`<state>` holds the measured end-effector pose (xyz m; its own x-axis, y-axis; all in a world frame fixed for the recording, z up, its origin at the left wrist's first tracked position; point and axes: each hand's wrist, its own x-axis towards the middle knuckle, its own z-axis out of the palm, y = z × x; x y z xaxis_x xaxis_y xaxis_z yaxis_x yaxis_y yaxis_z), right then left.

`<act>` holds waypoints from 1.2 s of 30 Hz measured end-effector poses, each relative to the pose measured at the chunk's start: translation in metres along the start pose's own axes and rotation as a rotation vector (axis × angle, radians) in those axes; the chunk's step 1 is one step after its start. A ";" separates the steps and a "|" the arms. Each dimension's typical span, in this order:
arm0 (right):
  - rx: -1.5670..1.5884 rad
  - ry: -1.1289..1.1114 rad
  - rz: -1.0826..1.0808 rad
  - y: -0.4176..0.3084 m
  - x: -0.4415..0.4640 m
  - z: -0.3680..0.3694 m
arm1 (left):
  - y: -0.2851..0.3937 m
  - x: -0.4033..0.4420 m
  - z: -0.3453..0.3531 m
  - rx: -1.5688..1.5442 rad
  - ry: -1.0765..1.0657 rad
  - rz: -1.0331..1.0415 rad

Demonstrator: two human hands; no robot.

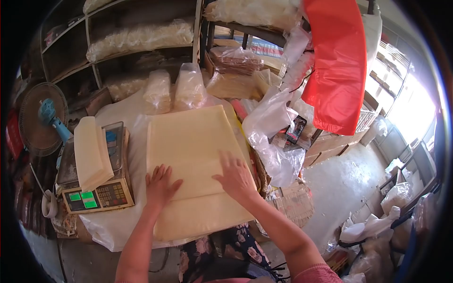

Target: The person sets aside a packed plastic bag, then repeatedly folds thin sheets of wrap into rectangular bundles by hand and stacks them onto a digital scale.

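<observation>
Large pale yellow sheets (193, 141) lie flat in a stack on the plastic-covered table, with a fold or edge running across their lower part. My left hand (161, 185) rests on the left side of the sheets, fingers apart and holding nothing. On the right side, my right hand (235, 177) is over the sheets with its fingers spread, their tips blurred by motion. Left of the sheets, a folded pale yellow bundle (92, 153) lies on a digital scale (106, 195) with green displays.
A fan (45, 118) stands at the far left. Two plastic-wrapped bundles (190, 87) are behind the sheets, below shelves with wrapped stacks (141, 40). Red plastic (337, 66) hangs at the right, above a phone (296, 129). Flattened cardboard (295, 203) lies right of the table.
</observation>
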<state>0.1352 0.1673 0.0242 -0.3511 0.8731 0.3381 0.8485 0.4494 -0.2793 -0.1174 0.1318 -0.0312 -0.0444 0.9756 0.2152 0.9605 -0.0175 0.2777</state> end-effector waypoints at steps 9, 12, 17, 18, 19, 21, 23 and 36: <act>-0.106 -0.083 -0.158 0.004 -0.006 0.042 | -0.008 -0.006 0.015 -0.091 0.102 -0.002; -0.187 -0.094 0.080 -0.027 -0.022 0.042 | 0.007 -0.028 0.001 -0.529 0.308 -0.140; -0.103 -0.246 -0.077 -0.073 -0.069 0.029 | 0.031 -0.067 -0.007 -1.600 -0.010 -0.460; -0.073 -0.141 -0.165 -0.076 -0.072 0.039 | 0.031 -0.068 -0.012 -1.576 -0.003 -0.466; -0.025 -0.193 -0.117 -0.072 -0.069 0.041 | 0.027 -0.067 -0.020 -1.541 0.030 -0.487; 0.016 -0.128 -0.181 -0.041 -0.070 0.058 | 0.003 -0.059 -0.034 -1.339 0.252 -0.231; 0.082 -0.125 -0.219 -0.042 -0.070 0.045 | -0.020 -0.043 -0.091 -1.146 0.448 -0.153; 0.095 -0.092 -0.206 -0.048 -0.071 0.039 | -0.187 -0.009 -0.188 -1.289 0.509 -0.533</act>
<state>0.1040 0.0909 -0.0219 -0.5508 0.7730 0.3149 0.7159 0.6315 -0.2979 -0.3485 0.0846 0.0909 -0.6546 0.7546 0.0449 -0.0867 -0.1340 0.9872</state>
